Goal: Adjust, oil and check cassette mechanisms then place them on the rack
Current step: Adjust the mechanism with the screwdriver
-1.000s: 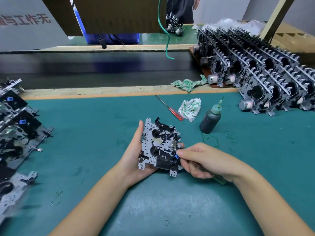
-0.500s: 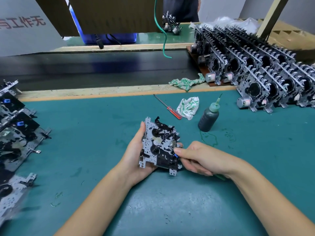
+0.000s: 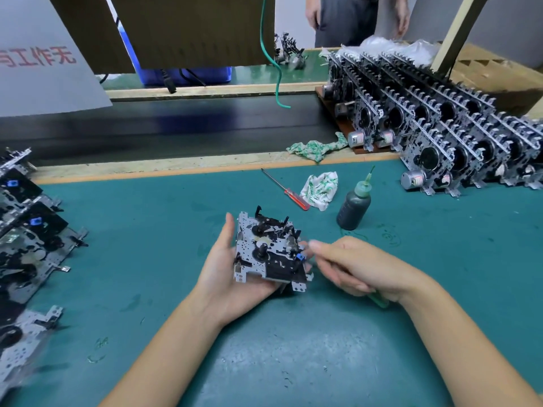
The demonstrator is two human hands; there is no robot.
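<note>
My left hand (image 3: pixel 226 274) cradles a cassette mechanism (image 3: pixel 270 251), a perforated metal plate with black parts, a little above the green mat (image 3: pixel 147 236). My right hand (image 3: pixel 361 265) sits at the mechanism's right edge with its fingertips by a small blue part. Its curled fingers hold a green-handled tool (image 3: pixel 379 301), of which only the handle end shows under the palm. A dark oil bottle (image 3: pixel 354 205) with a green nozzle stands upright behind my right hand. The rack (image 3: pixel 440 127) at the back right carries several rows of upright mechanisms.
A red-handled screwdriver (image 3: pixel 286 190) and a white-green rag (image 3: pixel 320 188) lie behind the mechanism. Another rag (image 3: pixel 316 148) lies on the wooden edge. Several flat mechanisms (image 3: pixel 26 248) are piled at the left. A person (image 3: pixel 346 19) stands beyond the dark conveyor belt (image 3: pixel 176 124).
My right hand's fingers have shifted slightly at the mechanism's right edge and look blurred. My view has tilted up a little, so the person at the back shows more.
</note>
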